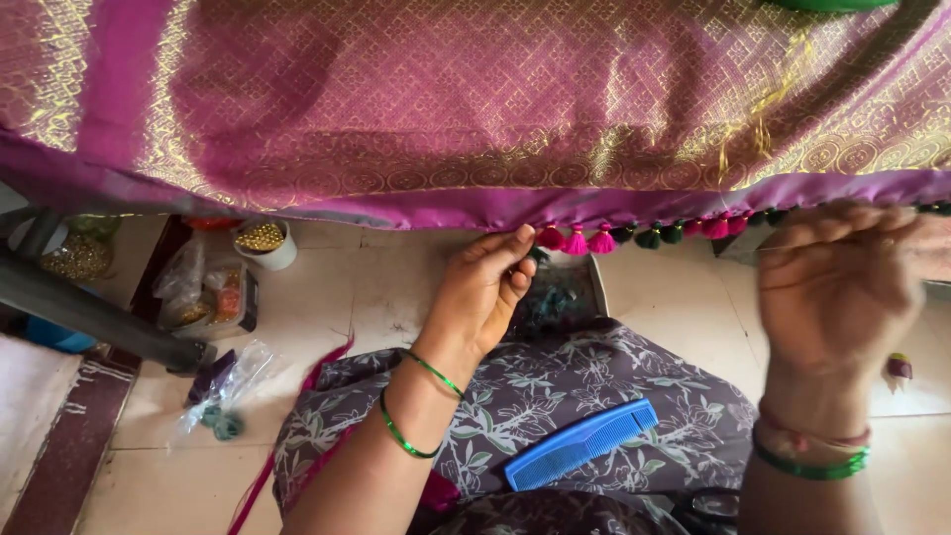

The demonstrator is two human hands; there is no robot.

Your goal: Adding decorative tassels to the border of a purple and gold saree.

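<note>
A purple and gold brocade cloth [416,109] hangs across the top of the view. A row of small pink and dark green tassels [634,236] runs along its lower hem. My left hand [483,292] pinches the hem just left of the first pink tassel. My right hand [840,282] is raised at the hem further right, fingers curled and blurred, with a thin thread stretched leftwards from it. Both wrists wear green bangles. A blue comb [581,444] lies on my lap, on grey floral fabric.
On the tiled floor at left stand a white cup of gold beads [264,241], a clear box of small items [216,297] and plastic bags [226,391]. A dark metal bar [89,315] slants across the left. A container of dark green bits [560,292] sits behind my left hand.
</note>
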